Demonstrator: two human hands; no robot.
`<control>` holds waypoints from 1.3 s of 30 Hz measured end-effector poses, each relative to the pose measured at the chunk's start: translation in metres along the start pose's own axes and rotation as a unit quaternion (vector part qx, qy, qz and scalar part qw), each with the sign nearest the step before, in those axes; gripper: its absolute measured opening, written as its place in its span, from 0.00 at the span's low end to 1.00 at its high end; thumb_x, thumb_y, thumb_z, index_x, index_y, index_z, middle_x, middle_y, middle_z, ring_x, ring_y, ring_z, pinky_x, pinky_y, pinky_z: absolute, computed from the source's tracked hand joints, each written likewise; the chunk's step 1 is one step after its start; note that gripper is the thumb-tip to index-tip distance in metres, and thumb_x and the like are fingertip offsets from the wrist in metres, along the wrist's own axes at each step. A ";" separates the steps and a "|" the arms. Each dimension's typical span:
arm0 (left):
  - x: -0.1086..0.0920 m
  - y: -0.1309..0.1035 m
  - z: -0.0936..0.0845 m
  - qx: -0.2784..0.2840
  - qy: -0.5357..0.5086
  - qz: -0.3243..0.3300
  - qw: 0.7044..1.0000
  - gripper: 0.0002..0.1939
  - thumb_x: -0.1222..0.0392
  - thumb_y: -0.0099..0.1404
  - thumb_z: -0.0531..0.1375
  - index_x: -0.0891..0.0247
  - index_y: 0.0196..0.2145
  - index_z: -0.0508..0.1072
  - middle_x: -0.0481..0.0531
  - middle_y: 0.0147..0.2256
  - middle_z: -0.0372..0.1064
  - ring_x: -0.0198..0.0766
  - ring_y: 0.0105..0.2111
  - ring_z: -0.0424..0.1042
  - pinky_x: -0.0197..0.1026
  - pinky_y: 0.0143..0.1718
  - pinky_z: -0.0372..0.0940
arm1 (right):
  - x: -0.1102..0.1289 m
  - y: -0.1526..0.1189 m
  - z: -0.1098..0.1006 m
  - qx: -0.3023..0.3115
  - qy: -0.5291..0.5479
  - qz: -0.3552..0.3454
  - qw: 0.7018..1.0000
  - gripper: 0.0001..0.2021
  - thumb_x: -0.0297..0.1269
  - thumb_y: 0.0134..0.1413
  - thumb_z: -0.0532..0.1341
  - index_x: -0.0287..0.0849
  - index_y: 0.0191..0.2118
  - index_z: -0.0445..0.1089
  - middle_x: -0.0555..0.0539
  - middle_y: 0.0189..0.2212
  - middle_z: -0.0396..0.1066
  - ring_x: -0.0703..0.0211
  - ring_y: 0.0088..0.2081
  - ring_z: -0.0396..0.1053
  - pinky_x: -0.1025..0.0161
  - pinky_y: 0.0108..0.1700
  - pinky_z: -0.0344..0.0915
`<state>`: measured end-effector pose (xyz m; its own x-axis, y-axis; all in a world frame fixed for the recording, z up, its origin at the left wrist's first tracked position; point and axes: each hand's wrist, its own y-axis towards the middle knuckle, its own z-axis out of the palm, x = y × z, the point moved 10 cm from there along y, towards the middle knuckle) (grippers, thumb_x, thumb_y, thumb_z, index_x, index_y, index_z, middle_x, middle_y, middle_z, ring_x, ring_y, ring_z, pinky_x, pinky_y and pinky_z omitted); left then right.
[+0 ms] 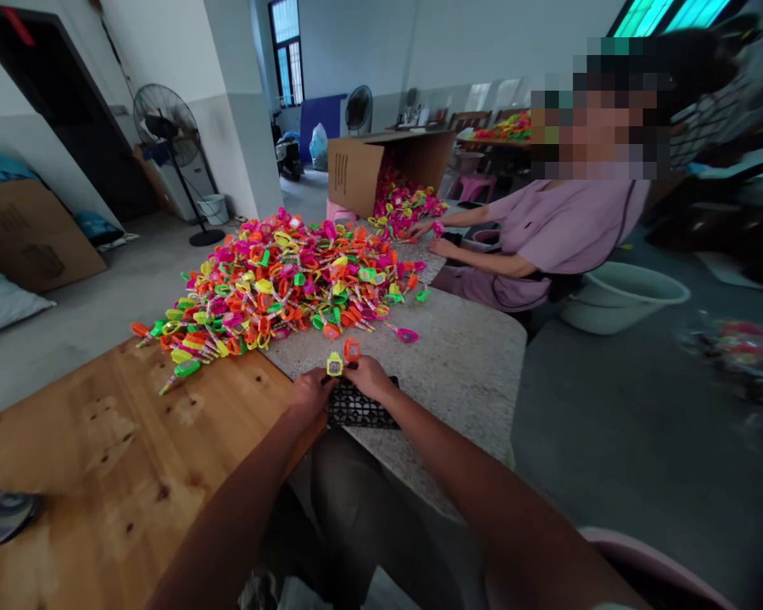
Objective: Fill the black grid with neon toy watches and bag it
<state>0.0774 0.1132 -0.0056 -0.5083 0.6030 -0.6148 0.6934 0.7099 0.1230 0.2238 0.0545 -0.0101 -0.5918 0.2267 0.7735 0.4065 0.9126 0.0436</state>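
Apparently we're handling watches one by one at rack [364, 412]; slots' contents unclear. At rack's far edge, left hand [310, 394] and right hand [370, 377] curl by yellow watch [334, 365] and orange watch [352, 349]; can't tell which grips which. Next move likely needs steady fingertips. Beyond rack, heap [280, 284]; farther, tipped carton [354, 174], watches at mouth.

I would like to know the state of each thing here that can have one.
Yellow piece: upright.
Orange piece: upright.
Left hand: fingers bent, near the yellow piece.
Right hand: fingers bent, near the orange piece.
Black grid tray: partly covered by the hands.
Colourful heap: loose, piled up.
Cardboard box: on its side, open, contents spilling out.
Standing fan: upright; spinning unclear.
Pale tub: upright, open-topped.
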 end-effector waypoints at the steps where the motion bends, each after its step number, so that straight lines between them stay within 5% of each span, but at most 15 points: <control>1: 0.000 0.000 0.000 -0.002 0.000 0.001 1.000 0.10 0.57 0.71 0.64 0.64 0.43 0.82 0.59 0.42 0.81 0.46 0.42 0.78 0.43 0.47 0.67 | 0.002 -0.002 -0.001 -0.009 -0.014 -0.011 1.000 0.08 0.37 0.62 0.65 0.41 0.33 0.79 0.48 0.31 0.80 0.59 0.34 0.74 0.67 0.35 0.60; 19: 0.004 0.003 0.003 -0.018 0.000 0.018 1.000 0.08 0.60 0.69 0.64 0.65 0.42 0.82 0.57 0.39 0.81 0.42 0.38 0.77 0.42 0.43 0.67 | 0.023 -0.007 0.013 0.029 -0.196 -0.058 0.979 0.11 0.38 0.65 0.65 0.38 0.47 0.81 0.38 0.46 0.81 0.50 0.49 0.77 0.63 0.49 0.66; 23: 0.003 -0.002 -0.001 -0.028 -0.003 0.026 0.999 0.08 0.59 0.70 0.63 0.65 0.41 0.81 0.57 0.37 0.80 0.43 0.37 0.77 0.43 0.42 0.68 | 0.025 0.000 0.013 0.125 -0.135 -0.066 0.981 0.09 0.35 0.63 0.66 0.42 0.46 0.81 0.45 0.42 0.82 0.53 0.44 0.78 0.65 0.45 0.67; 25: 0.004 -0.006 -0.005 -0.037 -0.002 0.035 0.999 0.08 0.58 0.70 0.62 0.64 0.41 0.80 0.57 0.38 0.80 0.45 0.38 0.77 0.45 0.44 0.68 | 0.013 0.013 -0.008 0.135 -0.119 -0.024 0.983 0.10 0.34 0.65 0.63 0.44 0.48 0.81 0.47 0.39 0.82 0.56 0.40 0.79 0.66 0.42 0.68; 29: 0.012 -0.012 -0.011 -0.050 0.006 0.043 0.998 0.07 0.57 0.70 0.63 0.61 0.38 0.79 0.57 0.37 0.79 0.46 0.41 0.77 0.47 0.48 0.69 | -0.025 0.046 -0.102 -0.047 -0.243 0.110 0.962 0.18 0.36 0.71 0.54 0.41 0.56 0.78 0.38 0.49 0.80 0.50 0.49 0.78 0.62 0.47 0.69; 31: 0.016 -0.013 -0.011 -0.054 0.006 0.043 0.998 0.07 0.57 0.70 0.63 0.61 0.41 0.79 0.57 0.39 0.79 0.47 0.43 0.77 0.48 0.50 0.69 | -0.044 0.057 -0.125 -0.046 -0.296 0.164 0.940 0.20 0.35 0.71 0.53 0.39 0.60 0.75 0.34 0.54 0.77 0.46 0.54 0.76 0.59 0.49 0.70; 39: 0.011 -0.018 -0.010 -0.066 0.018 0.060 0.996 0.10 0.55 0.73 0.61 0.62 0.43 0.79 0.57 0.42 0.79 0.47 0.45 0.76 0.48 0.52 0.68 | -0.057 0.045 -0.110 0.028 -0.344 0.184 0.921 0.18 0.32 0.66 0.57 0.36 0.53 0.80 0.31 0.52 0.78 0.42 0.54 0.77 0.57 0.49 0.71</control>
<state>0.0543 0.1114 -0.0070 -0.4452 0.6976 -0.5614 0.6788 0.6718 0.2965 0.3527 0.0454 0.0172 -0.7293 0.6683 0.1462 0.6427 0.7426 -0.1885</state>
